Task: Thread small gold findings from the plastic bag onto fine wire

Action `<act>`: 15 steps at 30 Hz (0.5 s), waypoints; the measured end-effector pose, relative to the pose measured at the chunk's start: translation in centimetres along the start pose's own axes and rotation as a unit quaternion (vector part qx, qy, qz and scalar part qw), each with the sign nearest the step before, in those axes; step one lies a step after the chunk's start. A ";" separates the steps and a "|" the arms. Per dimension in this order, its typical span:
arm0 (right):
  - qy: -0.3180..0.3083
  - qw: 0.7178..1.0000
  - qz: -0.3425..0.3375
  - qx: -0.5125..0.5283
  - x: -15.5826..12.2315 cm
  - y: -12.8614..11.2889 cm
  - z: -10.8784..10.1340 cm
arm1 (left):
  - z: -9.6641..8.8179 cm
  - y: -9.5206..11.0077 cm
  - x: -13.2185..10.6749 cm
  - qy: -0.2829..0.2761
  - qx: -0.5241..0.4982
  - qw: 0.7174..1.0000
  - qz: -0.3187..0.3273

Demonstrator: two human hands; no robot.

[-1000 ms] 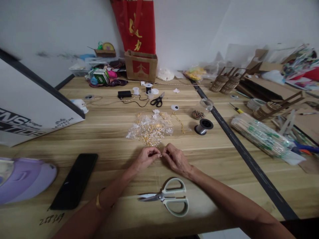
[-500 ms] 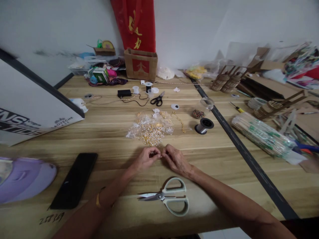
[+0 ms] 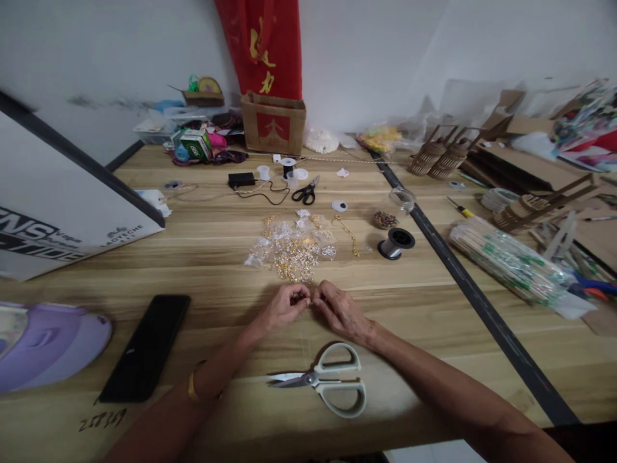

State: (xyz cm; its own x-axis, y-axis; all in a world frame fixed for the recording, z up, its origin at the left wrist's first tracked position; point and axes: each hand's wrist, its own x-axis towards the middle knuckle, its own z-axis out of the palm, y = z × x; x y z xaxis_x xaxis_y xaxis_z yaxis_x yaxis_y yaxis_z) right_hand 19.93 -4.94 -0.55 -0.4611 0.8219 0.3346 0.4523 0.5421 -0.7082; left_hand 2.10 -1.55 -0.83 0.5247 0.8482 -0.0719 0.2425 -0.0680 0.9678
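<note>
My left hand (image 3: 288, 303) and my right hand (image 3: 340, 310) meet over the wooden table, fingertips nearly touching. Both are closed in a pinch. Something tiny sits between the fingertips, too small to name, and a faint thin thread seems to hang below the left hand. Just beyond my fingers lies a pile of gold and clear beads (image 3: 296, 256) among small plastic bags (image 3: 260, 251). Close to me, large scissors (image 3: 315, 381) with pale handles lie with their blades slightly apart, pointing left.
To the right stand a spool of wire (image 3: 396, 244) and a tipped clear jar (image 3: 385, 218) with small beads. A gold chain (image 3: 347, 235) lies beside the pile. Small black scissors (image 3: 306, 191) are farther back. At left are a black phone (image 3: 146, 347) and a purple visor (image 3: 58, 347).
Both hands keep almost the same pinching pose, with only slight finger movement. The whole view has shifted very slightly.
</note>
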 end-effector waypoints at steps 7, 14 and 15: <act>-0.006 1.000 0.003 0.007 0.0 0.0 0.1 | -0.1 0.0 0.0 0.000 -0.015 1.000 -0.001; -0.010 1.000 0.002 0.020 0.0 -0.1 0.2 | 0.0 -0.3 0.0 -0.003 -0.016 1.000 0.002; -0.008 1.000 0.004 0.022 0.0 -0.2 0.1 | 0.0 -0.3 0.0 -0.001 -0.014 1.000 0.002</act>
State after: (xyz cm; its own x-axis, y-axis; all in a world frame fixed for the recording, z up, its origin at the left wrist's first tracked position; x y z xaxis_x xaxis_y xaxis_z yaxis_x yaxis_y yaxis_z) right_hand 19.75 -5.08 -0.52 -0.4707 0.8226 0.3192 0.4215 0.5274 -0.7377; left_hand 2.02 -1.56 -1.09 0.5268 0.8473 -0.0680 0.2165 -0.0564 0.9747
